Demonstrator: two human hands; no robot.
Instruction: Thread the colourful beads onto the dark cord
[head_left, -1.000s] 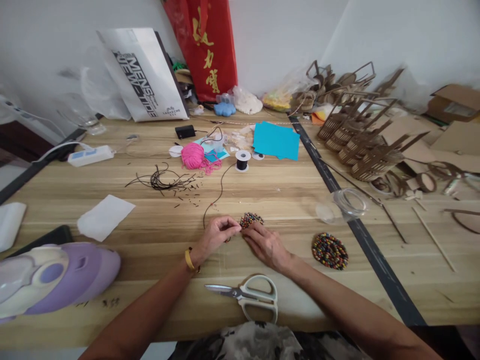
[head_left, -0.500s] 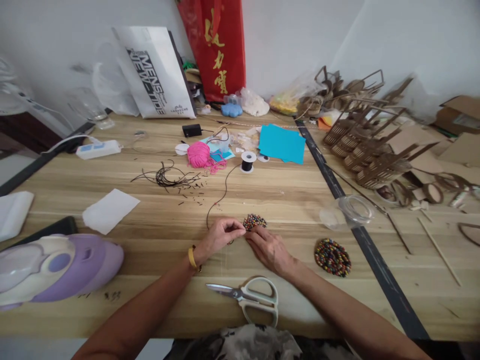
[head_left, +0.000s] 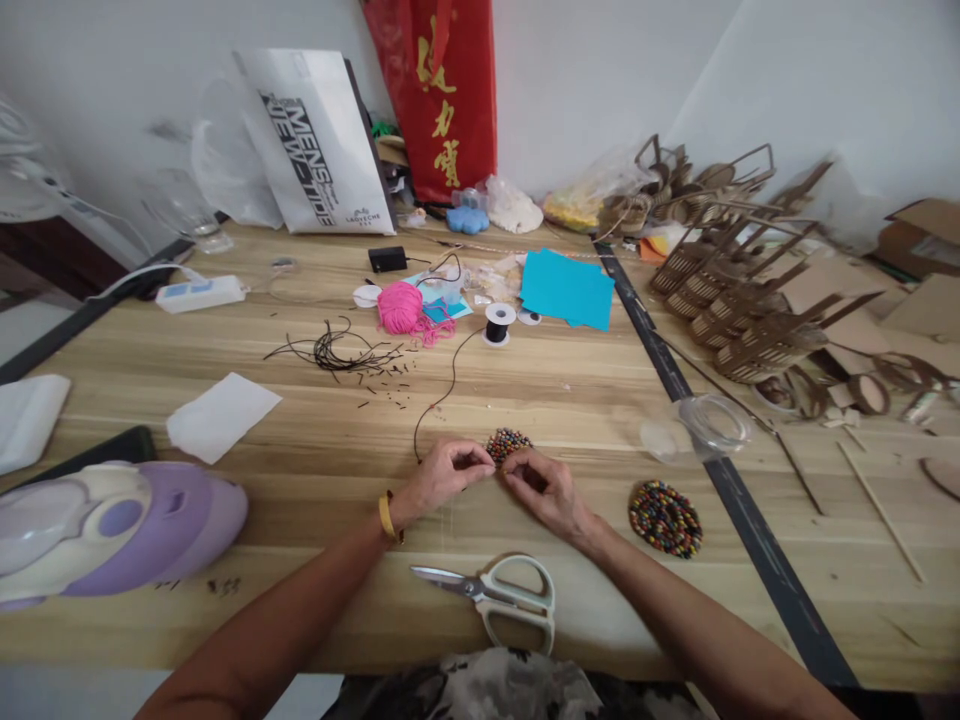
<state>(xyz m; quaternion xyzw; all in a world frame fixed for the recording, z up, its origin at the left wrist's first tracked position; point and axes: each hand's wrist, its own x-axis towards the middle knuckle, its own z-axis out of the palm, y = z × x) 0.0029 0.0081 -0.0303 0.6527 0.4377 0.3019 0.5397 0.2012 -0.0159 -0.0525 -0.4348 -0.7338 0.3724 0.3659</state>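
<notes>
My left hand [head_left: 448,474], a yellow band at its wrist, pinches the thin black cord [head_left: 453,375] just left of a small heap of colourful beads [head_left: 508,446]. That cord runs back to a black spool [head_left: 497,325]; its end at the fingertips is too fine to make out. Close against the heap's near side, my right hand [head_left: 546,490] holds thumb and forefinger together on what looks like a tiny bead. The two sets of fingertips nearly meet. Scissors [head_left: 487,592] with pale handles lie slightly open below the hands. A coiled string of beads [head_left: 665,518] rests to the right.
A purple-and-white appliance [head_left: 124,530] stands at left beside a white paper [head_left: 223,415]. Black cord pieces [head_left: 337,350], pink yarn [head_left: 401,308] and blue sheets [head_left: 568,288] lie farther back. Small brown baskets [head_left: 765,335] and a clear plastic roll [head_left: 712,420] are at right.
My right hand has lifted and curled from lying flatter by the bead heap into a pinch, its fingertips a little farther from the left. My left hand has barely moved.
</notes>
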